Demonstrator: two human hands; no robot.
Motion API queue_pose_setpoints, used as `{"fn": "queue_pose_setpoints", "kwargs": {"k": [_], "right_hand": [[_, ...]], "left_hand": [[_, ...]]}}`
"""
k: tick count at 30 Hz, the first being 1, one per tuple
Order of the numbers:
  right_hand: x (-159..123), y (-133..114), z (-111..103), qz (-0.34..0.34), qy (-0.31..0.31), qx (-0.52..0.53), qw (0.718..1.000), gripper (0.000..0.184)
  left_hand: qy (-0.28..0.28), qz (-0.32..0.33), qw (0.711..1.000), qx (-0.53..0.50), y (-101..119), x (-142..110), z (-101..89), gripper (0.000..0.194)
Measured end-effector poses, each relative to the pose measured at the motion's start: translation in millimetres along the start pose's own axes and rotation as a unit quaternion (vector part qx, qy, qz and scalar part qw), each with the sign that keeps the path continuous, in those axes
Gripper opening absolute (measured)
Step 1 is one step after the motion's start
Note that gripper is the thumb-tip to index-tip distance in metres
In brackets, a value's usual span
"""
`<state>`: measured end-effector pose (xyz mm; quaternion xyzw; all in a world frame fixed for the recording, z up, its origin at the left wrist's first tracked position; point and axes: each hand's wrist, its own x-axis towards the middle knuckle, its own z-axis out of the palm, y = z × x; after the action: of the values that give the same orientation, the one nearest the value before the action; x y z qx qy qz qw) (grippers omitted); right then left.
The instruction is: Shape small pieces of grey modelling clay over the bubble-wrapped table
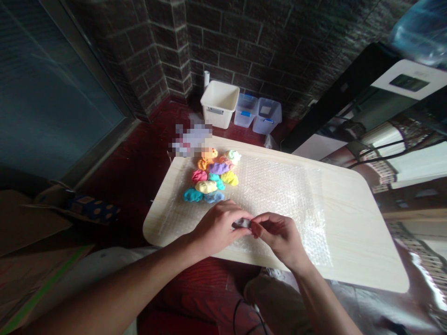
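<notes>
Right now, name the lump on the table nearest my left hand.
The grey-blue lump, just beyond the left hand; the others there lie farther off.

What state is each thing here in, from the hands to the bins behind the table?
Left hand: closed on gray piece
Right hand: fingertips pinched at its end
Colorful lumps: crumpled, clustered together
Bubble wrap: spread across table
White bin: upright, open-topped
Clear boxes: upright, lids unclear
</notes>
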<state>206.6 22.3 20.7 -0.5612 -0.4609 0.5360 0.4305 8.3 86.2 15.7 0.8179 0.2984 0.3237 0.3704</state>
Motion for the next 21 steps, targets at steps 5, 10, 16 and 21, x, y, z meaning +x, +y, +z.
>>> {"fn": "queue_pose_setpoints", "kwargs": {"k": [5, 10, 16, 21], "right_hand": [[-1.0, -0.3, 1.4, -0.024, 0.012, -0.012, 1.000, 0.019], [-0.9, -2.0, 2.6, -0.053, 0.020, -0.010, 0.998, 0.014], [-0.1, 2.3, 1.1, -0.060, -0.002, 0.005, 0.998, 0.010], [-1.1, 5.9, -0.9, -0.092, -0.003, -0.002, 0.996, 0.011]], "left_hand": [[-0.004, -0.025, 0.999, -0.027, 3.7, 0.1, -1.2, 0.017], [-0.011, -0.042, 0.998, -0.042, 4.3, 0.0, -2.8, 0.015], [-0.019, -0.041, 0.999, -0.027, 1.6, -1.3, -1.3, 0.014], [0.007, -0.044, 0.998, -0.040, -1.7, -3.4, 1.6, 0.027]]}}
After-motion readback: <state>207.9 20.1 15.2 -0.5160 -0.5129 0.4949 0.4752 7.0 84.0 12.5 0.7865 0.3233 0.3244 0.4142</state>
